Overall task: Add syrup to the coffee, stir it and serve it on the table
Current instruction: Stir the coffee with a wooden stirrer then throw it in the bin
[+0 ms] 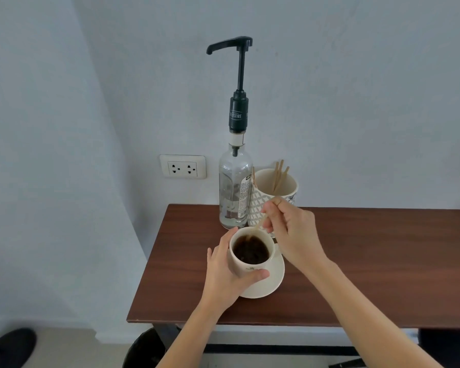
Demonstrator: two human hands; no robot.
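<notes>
A cream cup (250,266) of dark coffee (251,251) stands on a cream saucer (272,278) on the brown table (383,261). My left hand (225,272) wraps around the cup's left and front side. My right hand (290,232) pinches a thin wooden stir stick (260,221) whose lower end dips into the coffee at the cup's far rim. Behind the cup, against the wall, stands a clear glass syrup bottle (234,192) with a tall black pump (239,83); its spout points left.
A patterned cup (274,192) holding several wooden sticks stands right of the bottle. A wall socket (183,166) is left of it. The table's left edge lies near the cup. A dark bin (146,349) sits under the table's front.
</notes>
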